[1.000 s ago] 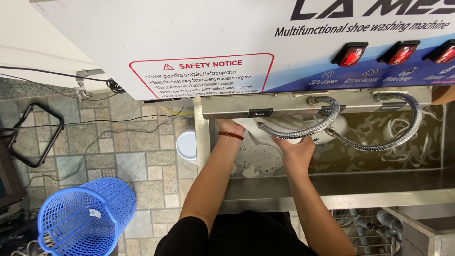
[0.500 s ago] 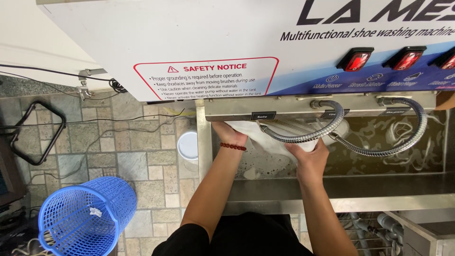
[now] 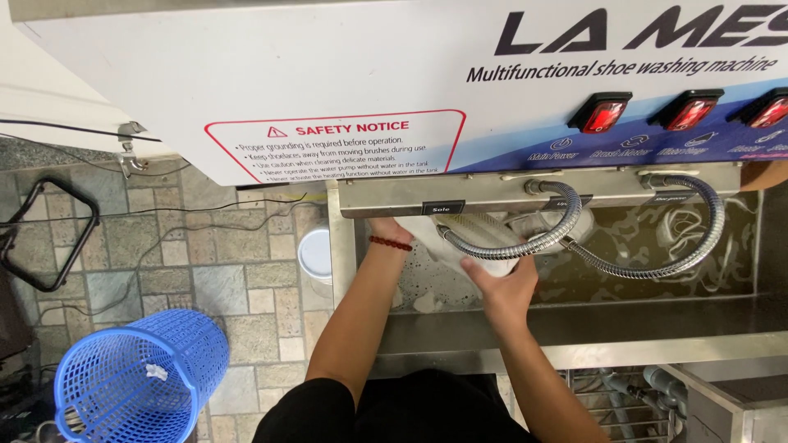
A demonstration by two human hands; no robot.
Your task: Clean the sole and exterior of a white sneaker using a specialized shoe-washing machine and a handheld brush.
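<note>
At the far left a blue basket stands on the tiled floor. Next to the sink a white tub sits on the floor. The left hand, with a red bracelet, reaches under the machine; I cannot tell how it grips. The right hand holds a white shoe from below, over the sink, behind a metal hose. A second hose curves further right.
</note>
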